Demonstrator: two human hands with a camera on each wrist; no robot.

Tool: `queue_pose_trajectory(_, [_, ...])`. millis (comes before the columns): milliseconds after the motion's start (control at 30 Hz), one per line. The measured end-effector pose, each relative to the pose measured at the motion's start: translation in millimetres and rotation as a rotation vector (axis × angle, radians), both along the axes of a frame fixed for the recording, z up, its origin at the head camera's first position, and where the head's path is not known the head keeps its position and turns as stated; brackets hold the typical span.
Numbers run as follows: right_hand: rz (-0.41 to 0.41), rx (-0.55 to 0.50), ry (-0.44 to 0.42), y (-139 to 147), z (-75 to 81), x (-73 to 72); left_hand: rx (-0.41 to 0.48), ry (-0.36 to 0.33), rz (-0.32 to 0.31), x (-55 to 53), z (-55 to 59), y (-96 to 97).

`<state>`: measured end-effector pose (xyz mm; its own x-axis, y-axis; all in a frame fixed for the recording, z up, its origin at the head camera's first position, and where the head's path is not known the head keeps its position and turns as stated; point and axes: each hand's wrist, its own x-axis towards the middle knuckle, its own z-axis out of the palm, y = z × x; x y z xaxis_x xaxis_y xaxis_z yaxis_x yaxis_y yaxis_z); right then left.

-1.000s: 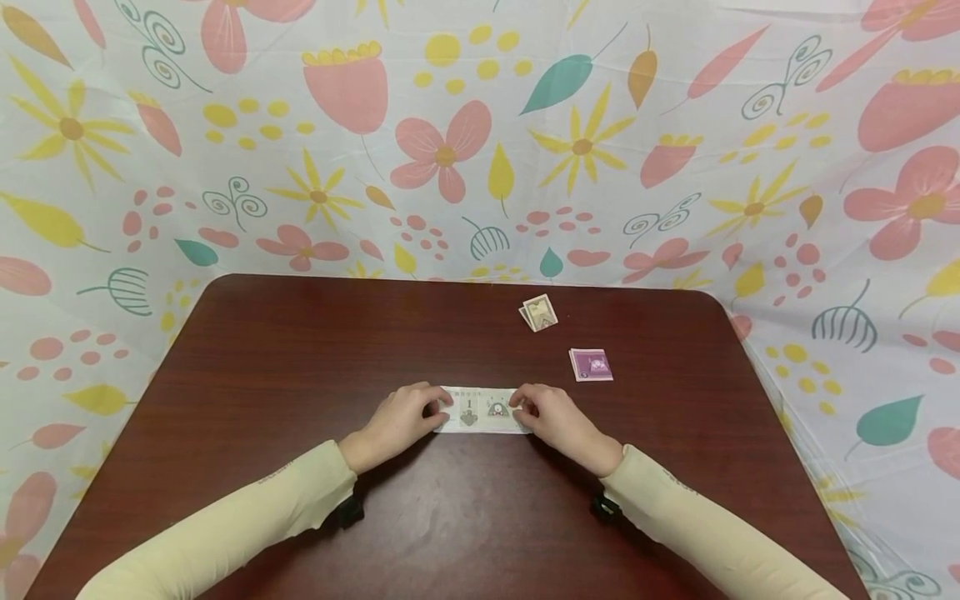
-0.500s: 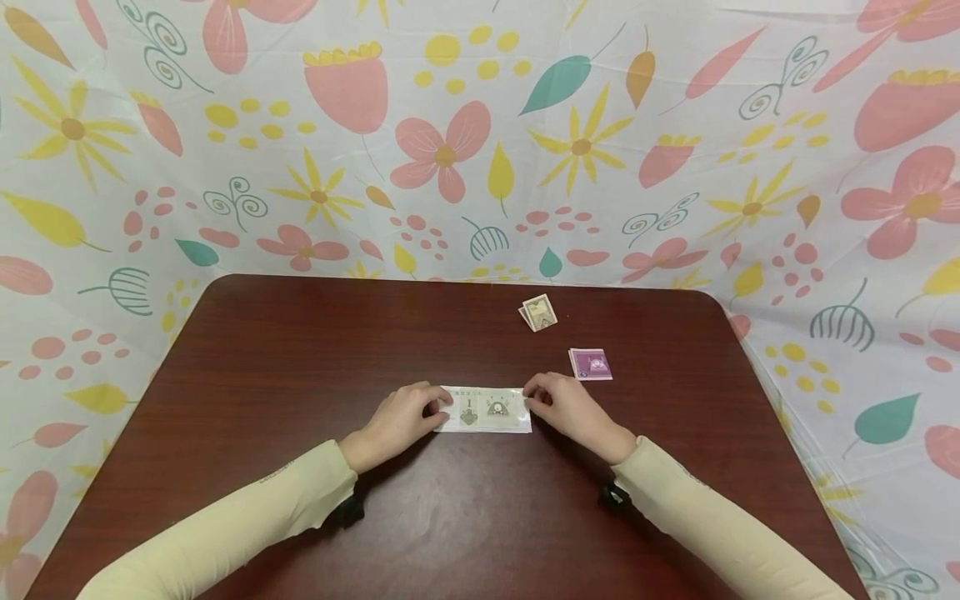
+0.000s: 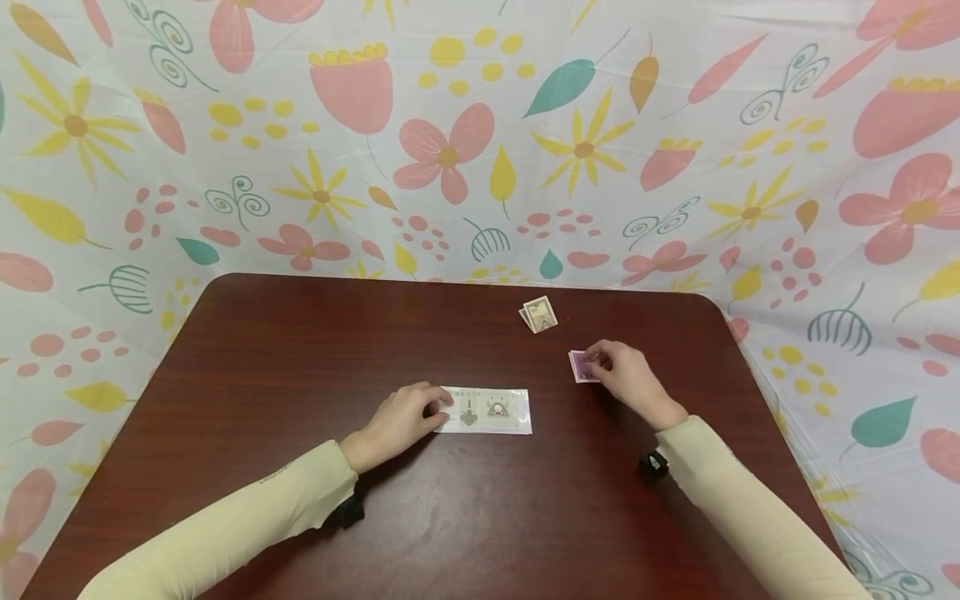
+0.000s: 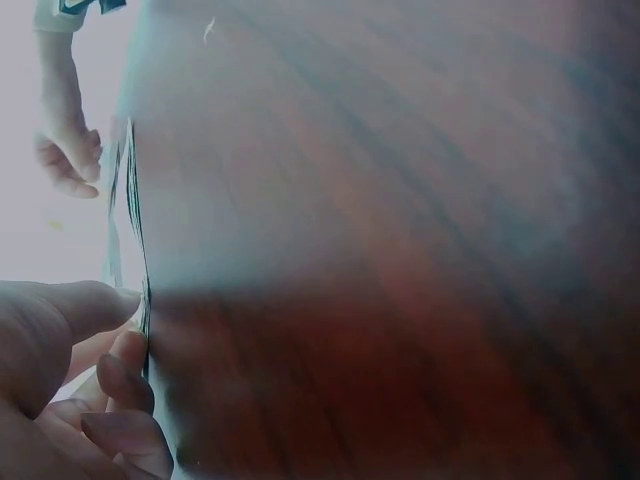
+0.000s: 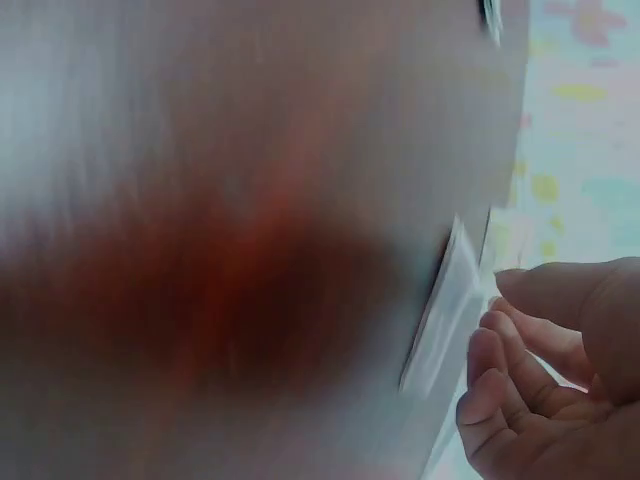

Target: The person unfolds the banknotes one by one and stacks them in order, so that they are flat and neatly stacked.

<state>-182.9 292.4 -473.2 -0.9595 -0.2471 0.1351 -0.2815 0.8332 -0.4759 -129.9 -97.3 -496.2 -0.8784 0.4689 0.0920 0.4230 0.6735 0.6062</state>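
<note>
A white play banknote with a "1" printed on it point(image 3: 495, 410) lies across the middle of the table, other sheets showing beneath it. My left hand point(image 3: 397, 421) pinches the left end of this stack; from the left wrist, the banknotes point(image 4: 131, 225) are seen edge-on beside the thumb. Over the folded purple banknote point(image 3: 581, 368), my right hand point(image 3: 633, 382) has its thumb and fingers loosely bent, covering the note's right part. In the right wrist view the folded banknote point(image 5: 440, 310) stands just beside the fingertips, with no clear grip.
A folded tan banknote point(image 3: 541, 315) lies toward the back edge of the dark brown table point(image 3: 337, 333). Behind the table hangs a flower-patterned cloth point(image 3: 442, 225). Dark wrist devices sit under both sleeves.
My right hand has let go of the white banknotes' right end and moved right and away from me to the purple banknote. The left hand stays put.
</note>
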Motion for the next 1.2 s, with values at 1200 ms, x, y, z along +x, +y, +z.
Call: queue_pose_trajectory(1200, [-0.077, 0.031, -0.164, 24, 0.9, -9.9, 0.009, 0.008, -0.008, -0.3, 0.1, 0.1])
